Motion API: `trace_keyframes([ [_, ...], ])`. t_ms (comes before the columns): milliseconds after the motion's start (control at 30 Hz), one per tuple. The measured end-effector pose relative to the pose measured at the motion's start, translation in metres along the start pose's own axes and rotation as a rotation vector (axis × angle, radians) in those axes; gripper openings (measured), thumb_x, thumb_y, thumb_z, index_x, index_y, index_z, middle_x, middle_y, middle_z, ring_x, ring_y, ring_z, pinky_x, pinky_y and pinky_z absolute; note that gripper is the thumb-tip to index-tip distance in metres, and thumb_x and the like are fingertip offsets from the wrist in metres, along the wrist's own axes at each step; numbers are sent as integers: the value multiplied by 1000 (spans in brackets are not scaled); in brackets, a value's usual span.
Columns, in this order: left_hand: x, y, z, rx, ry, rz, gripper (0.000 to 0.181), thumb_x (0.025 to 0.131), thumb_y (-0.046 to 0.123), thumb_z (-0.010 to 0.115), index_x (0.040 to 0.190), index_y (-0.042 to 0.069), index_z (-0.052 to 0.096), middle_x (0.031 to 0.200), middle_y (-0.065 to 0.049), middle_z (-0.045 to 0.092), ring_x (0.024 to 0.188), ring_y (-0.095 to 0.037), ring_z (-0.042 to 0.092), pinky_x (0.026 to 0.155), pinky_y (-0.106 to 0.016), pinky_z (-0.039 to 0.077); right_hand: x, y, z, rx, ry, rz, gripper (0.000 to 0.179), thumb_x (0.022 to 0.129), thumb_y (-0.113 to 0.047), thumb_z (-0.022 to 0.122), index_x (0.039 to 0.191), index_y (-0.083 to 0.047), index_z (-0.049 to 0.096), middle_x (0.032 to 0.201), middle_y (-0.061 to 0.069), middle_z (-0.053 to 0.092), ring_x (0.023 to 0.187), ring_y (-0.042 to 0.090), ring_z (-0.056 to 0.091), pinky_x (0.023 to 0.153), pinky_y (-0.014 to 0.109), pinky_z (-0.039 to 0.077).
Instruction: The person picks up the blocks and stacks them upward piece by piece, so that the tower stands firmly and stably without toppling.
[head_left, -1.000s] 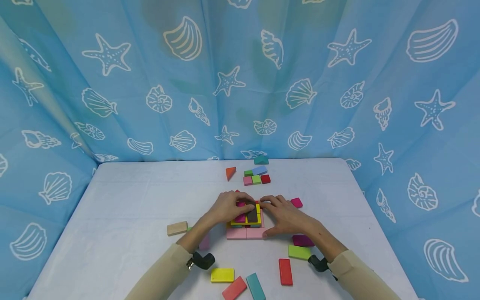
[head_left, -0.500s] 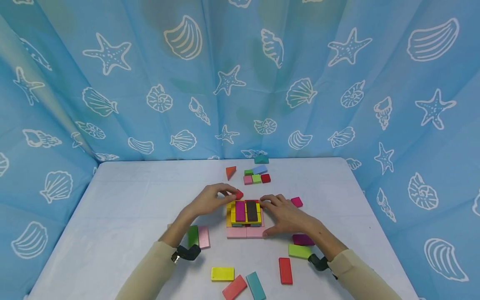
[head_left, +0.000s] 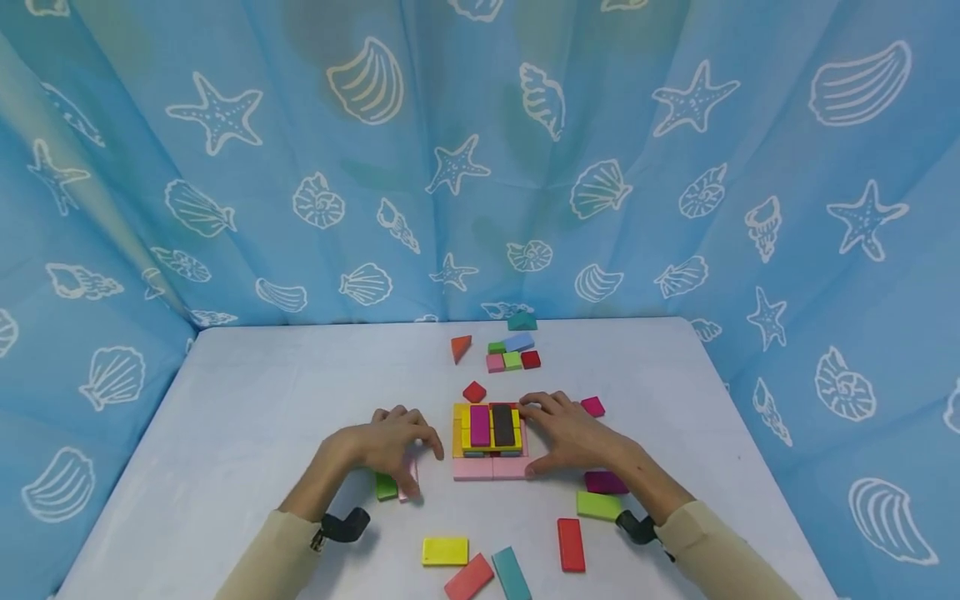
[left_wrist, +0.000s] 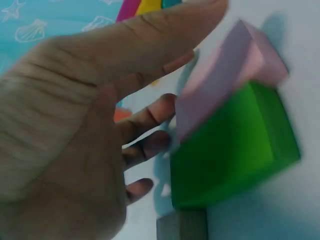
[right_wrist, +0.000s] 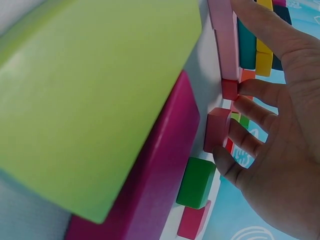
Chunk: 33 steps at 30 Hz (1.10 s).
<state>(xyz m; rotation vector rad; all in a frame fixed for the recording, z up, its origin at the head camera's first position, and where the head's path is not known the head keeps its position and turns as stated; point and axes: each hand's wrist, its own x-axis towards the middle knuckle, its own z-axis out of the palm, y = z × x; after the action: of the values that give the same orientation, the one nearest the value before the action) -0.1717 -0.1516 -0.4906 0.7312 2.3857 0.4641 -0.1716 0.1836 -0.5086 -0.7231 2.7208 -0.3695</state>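
Observation:
My left hand (head_left: 390, 448) hovers with spread fingers above a pink block (head_left: 406, 484) and a green block (head_left: 386, 486). In the left wrist view, the pink block (left_wrist: 225, 75) lies against the green one (left_wrist: 230, 150), with fingertips close to it; whether they touch it I cannot tell. To the right stands a layered block stack (head_left: 491, 427): magenta and dark brown blocks on yellow ones, above a pink base. Alongside it rests my right hand (head_left: 570, 433), thumb at the base's front right corner and fingers at the back right, loosely bent. Those fingertips partly hide the stack's far corner.
Nearer me lie a yellow block (head_left: 445, 551), a coral block (head_left: 468, 577), a teal block (head_left: 512, 573) and a red block (head_left: 571, 545). Lime (head_left: 599, 505) and purple (head_left: 606, 482) blocks lie beneath the right forearm. Several small blocks and an orange triangle (head_left: 461, 348) sit behind the stack.
My left hand has let go of the dark brown block on top of the stack, lifted off leftward and come down over the pink and green blocks. The right hand has stayed put.

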Motion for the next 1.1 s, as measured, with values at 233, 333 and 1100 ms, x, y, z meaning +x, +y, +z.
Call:
trace_keyframes([
  [233,-5,-13,5,6,79,-57,42,71,45,90,105,42,65,120,8,52,117,-20,41,102,-53,34,-1,0,1,-7,13,1,98,64,-58,88,149,-28,48,154,-3,37,140,25,35,99,49,51],
  [333,-1,-19,7,-37,176,-66,36,74,51,86,101,38,67,110,9,55,106,-17,47,94,-45,41,-1,1,1,-4,12,4,99,64,-58,88,149,-28,48,155,-3,37,140,25,35,99,50,51],
  [1100,35,40,-1,-158,723,67,42,82,49,80,118,28,73,107,11,69,95,-11,61,81,-32,52,-1,0,1,-8,2,7,97,65,-58,87,149,-29,48,156,-3,36,140,26,35,101,51,49],
])
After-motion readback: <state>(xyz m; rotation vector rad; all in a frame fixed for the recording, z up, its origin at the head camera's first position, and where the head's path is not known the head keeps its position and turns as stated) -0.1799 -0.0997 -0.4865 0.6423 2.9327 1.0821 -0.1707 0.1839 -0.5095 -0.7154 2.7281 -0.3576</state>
